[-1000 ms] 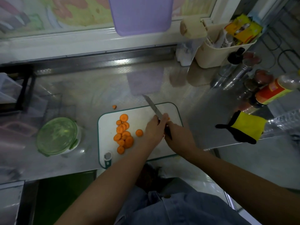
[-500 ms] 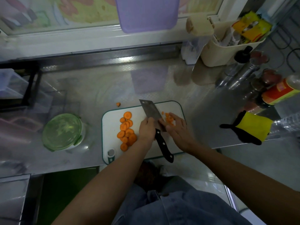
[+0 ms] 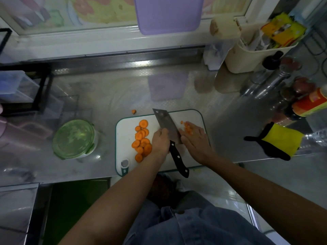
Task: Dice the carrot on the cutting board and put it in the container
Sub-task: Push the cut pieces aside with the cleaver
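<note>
Grips the knife (image 3: 167,128) with the left hand (image 3: 160,142), grip closed round the heel of the blade, with the black handle free and pointing back toward the body. Lays the right hand (image 3: 195,138) flat just beside the blade, grip slack and fingers straight, over a small scatter of diced bits (image 3: 186,126) on the right part of the cutting board (image 3: 194,114). Has a heap of carrot slices (image 3: 142,138) on the board's left half, not yet diced, and one stray piece (image 3: 134,111) off the board on the desk (image 3: 106,103). Shows the container (image 3: 74,138) well to the left, green lid on.

Likely handles firm, light and a little slick. Tends to roll or skid under the edge, so best stacked flat, pinned from above with curled fingertips, then scooped onto the broad blade for carrying.
</note>
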